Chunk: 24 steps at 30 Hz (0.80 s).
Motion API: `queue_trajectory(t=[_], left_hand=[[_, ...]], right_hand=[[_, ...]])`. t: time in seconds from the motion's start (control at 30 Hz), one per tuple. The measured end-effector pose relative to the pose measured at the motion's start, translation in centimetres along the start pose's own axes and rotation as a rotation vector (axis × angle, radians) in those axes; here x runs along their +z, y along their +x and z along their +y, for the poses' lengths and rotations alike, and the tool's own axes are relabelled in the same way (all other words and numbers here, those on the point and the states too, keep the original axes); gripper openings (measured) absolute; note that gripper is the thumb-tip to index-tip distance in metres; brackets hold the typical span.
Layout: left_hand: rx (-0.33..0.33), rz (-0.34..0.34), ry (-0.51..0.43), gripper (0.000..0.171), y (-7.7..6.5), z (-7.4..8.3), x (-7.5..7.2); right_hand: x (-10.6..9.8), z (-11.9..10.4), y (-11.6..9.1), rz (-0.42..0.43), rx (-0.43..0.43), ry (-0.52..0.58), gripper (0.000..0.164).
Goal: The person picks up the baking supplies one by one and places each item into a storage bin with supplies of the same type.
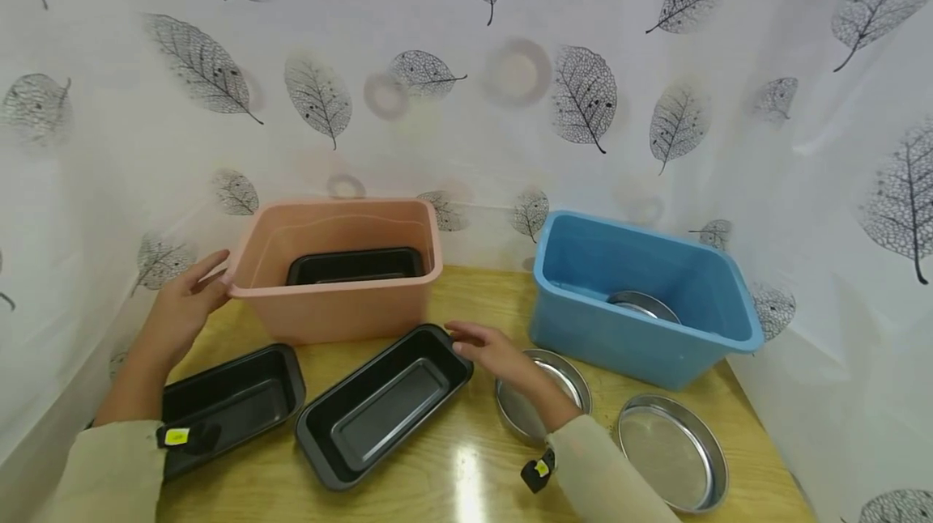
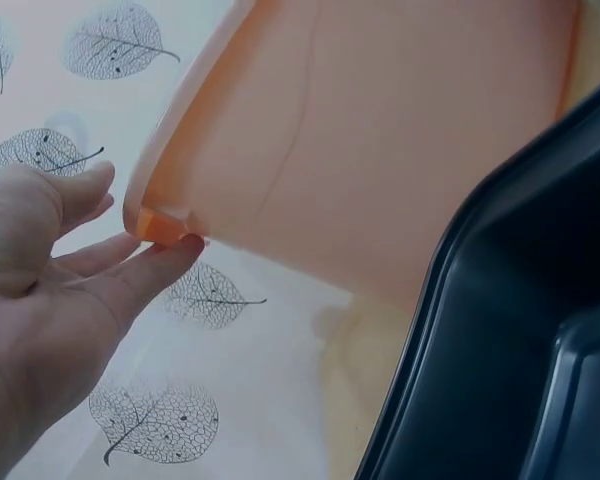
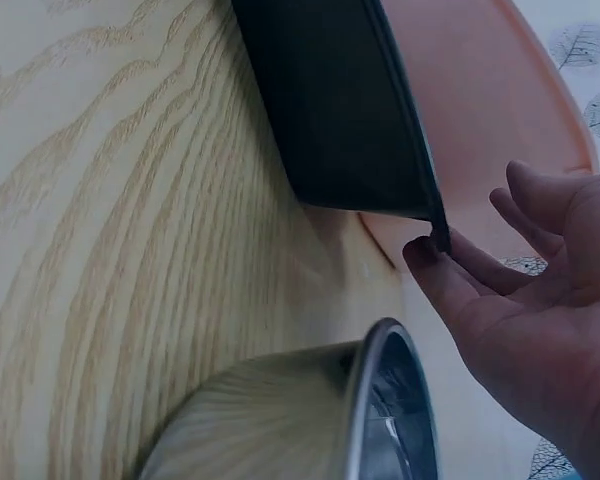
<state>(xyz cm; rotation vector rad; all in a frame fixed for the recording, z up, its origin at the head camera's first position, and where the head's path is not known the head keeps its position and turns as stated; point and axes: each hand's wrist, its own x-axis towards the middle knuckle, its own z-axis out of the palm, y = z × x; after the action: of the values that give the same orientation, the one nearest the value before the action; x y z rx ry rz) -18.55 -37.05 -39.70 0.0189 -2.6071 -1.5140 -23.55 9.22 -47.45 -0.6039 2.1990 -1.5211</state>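
Observation:
At the left front corner of a salmon-pink plastic bin [image 1: 335, 314], my left hand [image 1: 182, 304] has its fingertips touching the underside of the rim. The thumb stays apart from the rim in the left wrist view. Inside that bin lies a black loaf pan [image 1: 357, 264]. My right hand [image 1: 499, 355] touches the far right corner of a second black loaf pan [image 1: 389, 414], which lies slantwise on the table. In the right wrist view its fingertips [image 3: 428, 262] meet the pan's rim from below, the thumb held off. Another loaf pan [image 1: 240, 397] lies partly behind my left forearm.
A blue plastic bin [image 1: 605, 337] stands at the right back with a round metal pan [image 1: 645, 304] inside. One round pan [image 1: 519, 410] lies partly under my right wrist, another [image 1: 665, 454] farther right. A leaf-patterned sheet [image 1: 466, 142] encloses the wooden table [image 1: 423, 482].

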Motion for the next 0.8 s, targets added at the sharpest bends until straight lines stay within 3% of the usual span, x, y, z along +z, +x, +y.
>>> queue_trajectory(t=[0.2, 0.37, 0.53, 0.8], left_hand=[[0.027, -0.012, -0.004, 0.067, 0.6, -0.4, -0.5], [-0.017, -0.072, -0.016, 0.072, 1.1, -0.8, -0.6], [-0.057, -0.091, -0.004, 0.074, 1.4, -1.2, -0.6], [-0.060, -0.118, -0.116, 0.074, 1.6, -1.6, -0.4]], right_hand=[[0.4, 0.5, 0.8, -0.014, 0.013, 0.031, 0.046], [0.7, 0.9, 1.4, -0.037, 0.010, 0.019, 0.043], [1.0, 1.1, 1.9, -0.045, 0.037, 0.038, 0.040], [1.3, 1.4, 2.4, -0.058, 0.096, 0.091, 0.042]])
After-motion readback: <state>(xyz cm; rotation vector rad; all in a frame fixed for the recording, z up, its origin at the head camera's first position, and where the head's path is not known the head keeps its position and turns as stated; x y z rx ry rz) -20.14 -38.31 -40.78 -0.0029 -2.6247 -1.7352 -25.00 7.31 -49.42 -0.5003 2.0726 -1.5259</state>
